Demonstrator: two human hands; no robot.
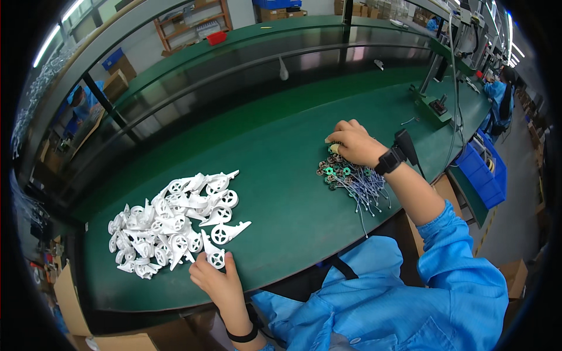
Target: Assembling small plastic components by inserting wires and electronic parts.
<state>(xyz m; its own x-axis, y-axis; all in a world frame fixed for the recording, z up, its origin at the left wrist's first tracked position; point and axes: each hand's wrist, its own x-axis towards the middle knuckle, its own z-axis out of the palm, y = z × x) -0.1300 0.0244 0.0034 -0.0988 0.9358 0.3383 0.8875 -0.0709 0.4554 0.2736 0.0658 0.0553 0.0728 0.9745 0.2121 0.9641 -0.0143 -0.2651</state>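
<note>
My left hand [218, 279] is closed on a white plastic part [215, 257] with a spoked round end and a pointed arm, its thumb and fingers on either side. Just beyond lies a heap of similar white plastic parts [170, 219], with one loose part [230, 233] at its right edge. My right hand [357, 145] reaches down over the far edge of a pile of wired parts [360, 184] with green and brown ring-shaped heads and thin grey-blue leads. Its fingers are bent together beside something pale yellow [335, 148]; what they grip is hidden.
A green bench top [281, 175] lies under both piles, with a dark rail [234, 73] along its far side. A bench press [436, 105] stands at far right. A blue bin [483, 169] sits beside the right edge. Another person [497, 96] is farther right.
</note>
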